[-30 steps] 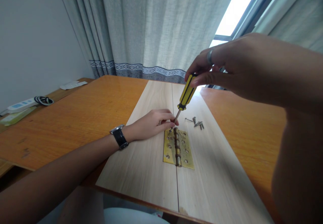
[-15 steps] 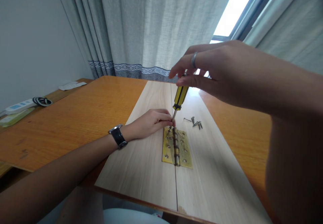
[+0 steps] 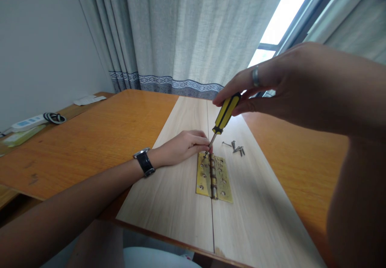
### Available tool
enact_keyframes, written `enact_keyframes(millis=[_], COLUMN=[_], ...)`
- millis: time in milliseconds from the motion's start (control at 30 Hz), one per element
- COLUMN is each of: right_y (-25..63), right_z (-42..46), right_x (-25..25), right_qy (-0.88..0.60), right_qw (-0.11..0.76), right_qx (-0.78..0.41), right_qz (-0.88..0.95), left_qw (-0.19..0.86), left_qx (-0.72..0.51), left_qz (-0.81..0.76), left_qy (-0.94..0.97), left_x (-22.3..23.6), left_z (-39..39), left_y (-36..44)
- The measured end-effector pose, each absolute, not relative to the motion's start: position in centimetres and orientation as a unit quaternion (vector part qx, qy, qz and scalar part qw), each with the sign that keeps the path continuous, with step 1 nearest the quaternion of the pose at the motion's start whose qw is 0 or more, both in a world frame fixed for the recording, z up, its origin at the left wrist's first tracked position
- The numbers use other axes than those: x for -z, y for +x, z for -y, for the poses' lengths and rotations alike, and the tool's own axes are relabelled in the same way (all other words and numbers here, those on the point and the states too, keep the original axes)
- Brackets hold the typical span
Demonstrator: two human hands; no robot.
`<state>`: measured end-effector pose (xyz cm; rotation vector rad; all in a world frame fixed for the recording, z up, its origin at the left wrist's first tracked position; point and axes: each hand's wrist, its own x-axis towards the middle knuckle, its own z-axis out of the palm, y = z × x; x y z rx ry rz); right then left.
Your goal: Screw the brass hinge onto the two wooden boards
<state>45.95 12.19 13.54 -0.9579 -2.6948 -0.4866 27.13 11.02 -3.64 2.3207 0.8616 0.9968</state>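
Grey curtains point(image 3: 181, 30) hung behind an orange desk point(image 3: 90, 155), and above its middle the right hand point(image 3: 271, 91) pinched a yellow-and-black screwdriver point(image 3: 225, 113) between thumb and fingertips, its shaft tilted down towards the left hand point(image 3: 183, 149). That hand's fingers lay curled and close together at the top edge of a brass hinge point(image 3: 214, 177); whether they held a screw was too small to tell. The hinge lay flat across the seam between two pale wood boards point(image 3: 169, 195), with loose screws point(image 3: 237, 148) near it. A black wristwatch point(image 3: 144, 162) sat on the left wrist. With the tip so close to those fingers, a slip could catch the skin, and the light grip high on the handle made that likelier; a knock to the boards could scatter the screws.
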Motion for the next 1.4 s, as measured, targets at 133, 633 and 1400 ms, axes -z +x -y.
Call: enact_keyframes(millis=[133, 633, 1400], right_y=[45.3, 46.6, 45.7], right_z=[-11.9, -14.3, -12.8], right_x=[-13.8, -13.2, -13.2], right_qy=[-0.39, -0.294, -0.299], right_qw=[0.1, 0.103, 0.142], right_qx=[0.155, 0.163, 0.116], right_qz=[0.902, 0.936, 0.937], left_qw=[0.23, 0.185, 0.209], left_qx=[-0.362, -0.353, -0.347], left_qz=[-0.319, -0.321, -0.322], left_qy=[0.845, 0.859, 0.856], left_x=[3.6, 3.6, 3.6], left_z=[-11.0, -11.0, -11.1], left_y=[27.1, 27.1, 27.1])
